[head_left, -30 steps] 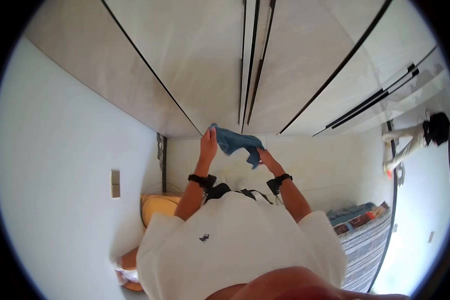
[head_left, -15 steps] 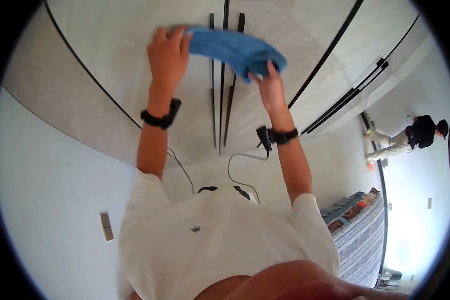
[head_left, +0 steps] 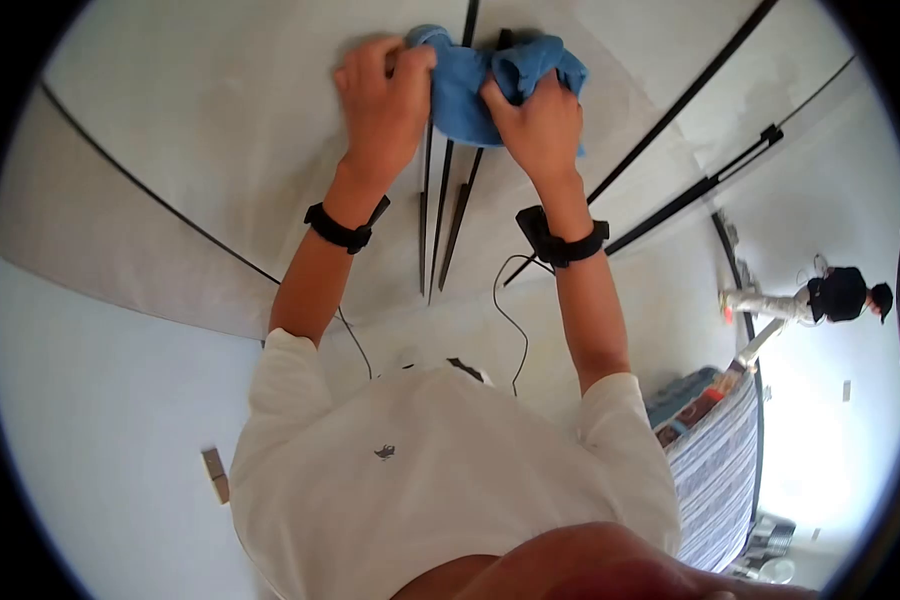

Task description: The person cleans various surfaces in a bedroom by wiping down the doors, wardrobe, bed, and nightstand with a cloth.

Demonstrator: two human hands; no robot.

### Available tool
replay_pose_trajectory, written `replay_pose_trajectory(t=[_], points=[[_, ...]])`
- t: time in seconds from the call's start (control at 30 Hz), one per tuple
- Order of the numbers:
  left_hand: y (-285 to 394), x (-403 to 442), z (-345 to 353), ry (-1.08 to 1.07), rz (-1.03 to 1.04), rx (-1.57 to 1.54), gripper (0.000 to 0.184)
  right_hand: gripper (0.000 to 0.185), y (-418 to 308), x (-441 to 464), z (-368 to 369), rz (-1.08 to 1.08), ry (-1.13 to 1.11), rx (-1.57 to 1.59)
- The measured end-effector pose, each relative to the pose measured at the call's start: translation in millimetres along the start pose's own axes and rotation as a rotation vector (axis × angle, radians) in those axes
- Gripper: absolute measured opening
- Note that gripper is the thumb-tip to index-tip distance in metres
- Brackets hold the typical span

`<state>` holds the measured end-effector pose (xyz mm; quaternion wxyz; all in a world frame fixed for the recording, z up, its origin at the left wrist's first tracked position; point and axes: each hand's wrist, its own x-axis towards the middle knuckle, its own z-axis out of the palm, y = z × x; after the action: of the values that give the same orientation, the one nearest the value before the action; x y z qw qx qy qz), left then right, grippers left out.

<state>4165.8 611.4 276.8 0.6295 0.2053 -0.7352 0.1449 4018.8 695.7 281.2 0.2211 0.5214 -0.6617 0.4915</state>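
A blue cloth (head_left: 462,100) is bunched up against the pale cabinet doors (head_left: 270,130), over their long dark handles (head_left: 457,235). My left hand (head_left: 385,105) has its fingers curled at the cloth's left edge and grips it there. On the cloth's right part, my right hand (head_left: 538,125) is closed, its thumb and fingers pressed into the folds. Black straps with dark devices sit on both wrists, and a thin cable (head_left: 520,330) hangs near the right one.
At the far right stands another person (head_left: 838,295) in a black top and cap. A striped bed cover (head_left: 715,475) lies at the lower right with folded fabrics on it. A wall switch (head_left: 215,475) is at the left.
Both hands have risen with the cloth from low in front of the body to the cabinet doors. Since half a second ago they have come closer together, and the cloth has bunched up.
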Motion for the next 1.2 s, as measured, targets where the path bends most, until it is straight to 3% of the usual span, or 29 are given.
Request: replay_pose_trajectory(t=[0.1, 0.17, 0.27, 0.43, 0.5, 0.53, 0.57, 0.63, 0.73, 0.9, 1.03, 1.17, 1.2], points=[[0, -27, -7, -0.054, 0.021, -0.022, 0.017, 0.039, -4, -12, 2, 0.117, -0.097, 0.008], [-1, -46, 1, -0.139, -0.146, -0.293, 0.02, 0.037, -1, -19, 11, 0.185, -0.114, 0.041], [19, -75, -10, -0.343, -0.365, -0.272, 0.017, 0.032, 10, -52, 32, 0.215, 0.069, 0.225], [49, -128, -16, -0.473, -0.567, -0.384, 0.025, 0.03, 38, -115, 51, 0.455, -0.047, 0.299], [51, -139, -17, -0.598, -0.692, -0.467, 0.031, 0.029, 55, -140, 58, 0.436, -0.074, 0.333], [48, -166, -12, -0.695, -0.836, -0.622, 0.047, 0.028, 62, -142, 60, 0.406, -0.102, 0.371], [50, -193, -2, -0.698, -0.822, -0.624, 0.047, 0.028, 68, -137, 59, 0.406, -0.088, 0.372], [55, -234, 10, -0.689, -0.965, -1.001, 0.062, 0.026, 76, -134, 60, 0.402, -0.139, 0.353], [51, -243, 11, -0.779, -0.96, -1.028, 0.071, 0.024, 80, -129, 59, 0.432, -0.107, 0.366], [41, -187, 17, -0.741, -0.86, -1.111, 0.064, 0.019, 78, -107, 57, 0.381, 0.032, 0.398], [22, -83, 13, -0.419, -0.449, -0.953, 0.064, 0.015, 67, -48, 44, 0.042, 0.222, 0.223], [12, -54, 11, -0.319, -0.391, -0.866, 0.068, 0.009, 12, 6, 33, -0.069, 0.408, 0.23], [15, -61, 14, -0.412, -0.389, -0.883, 0.067, 0.009, 3, 18, 29, -0.279, 0.358, 0.16]])
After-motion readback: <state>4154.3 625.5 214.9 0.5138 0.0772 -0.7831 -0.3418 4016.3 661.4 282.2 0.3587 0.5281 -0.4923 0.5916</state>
